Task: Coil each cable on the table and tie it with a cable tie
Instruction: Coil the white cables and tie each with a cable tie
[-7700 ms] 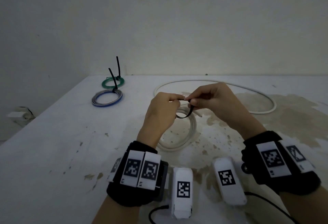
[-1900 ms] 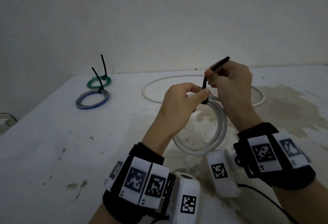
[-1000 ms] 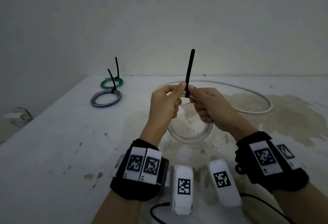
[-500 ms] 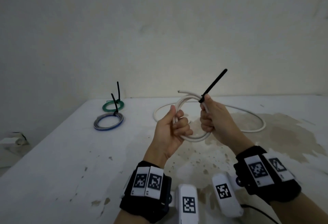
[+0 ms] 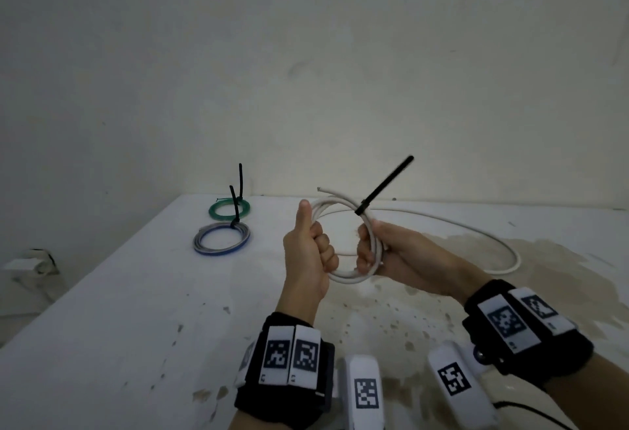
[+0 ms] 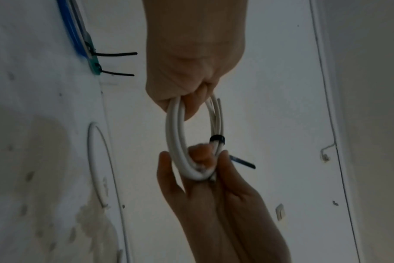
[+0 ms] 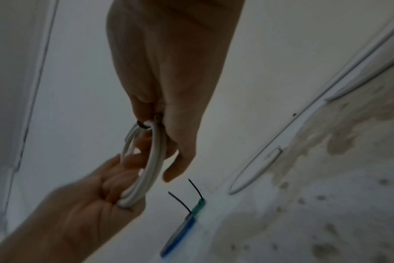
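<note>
Now we grip the white coil (image 5: 343, 274) with left hand (image 5: 308, 252) and right hand (image 5: 391, 252). We'd set it beside the blue coil (image 5: 221, 242), tie tail (image 5: 384, 186) up.

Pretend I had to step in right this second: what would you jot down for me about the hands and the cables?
Left hand grips one side of the white coil, right hand the other, held above the table.
A black cable tie is already cinched round the coil, tail sticking up.
Done: green coil and blue-grey coil, both tied, lying far left.
Left: set this coil down, then coil and tie the long white cable still loose on the table.
</note>
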